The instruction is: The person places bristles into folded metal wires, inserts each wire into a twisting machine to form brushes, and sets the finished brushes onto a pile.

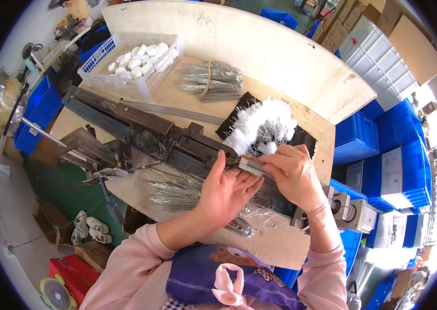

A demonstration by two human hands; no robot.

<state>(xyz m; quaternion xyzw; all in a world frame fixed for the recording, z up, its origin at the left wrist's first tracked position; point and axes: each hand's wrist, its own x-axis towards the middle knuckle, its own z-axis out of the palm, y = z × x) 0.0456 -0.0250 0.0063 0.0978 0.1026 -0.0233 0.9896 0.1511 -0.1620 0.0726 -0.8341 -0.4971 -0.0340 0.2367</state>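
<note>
I see my left hand (226, 194) open, palm up, beside my right hand (291, 173), which pinches a small metal block (250, 166). Beyond the block, a white basket (125, 82) holds white caps (138, 59).

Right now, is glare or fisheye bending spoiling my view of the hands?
Head view: the left hand and right hand sit mid-frame, sharp and evenly lit. Glare washes out only the far right rim beyond the blue crates. The wooden board edges bow with the lens, and the corners are black.
</note>
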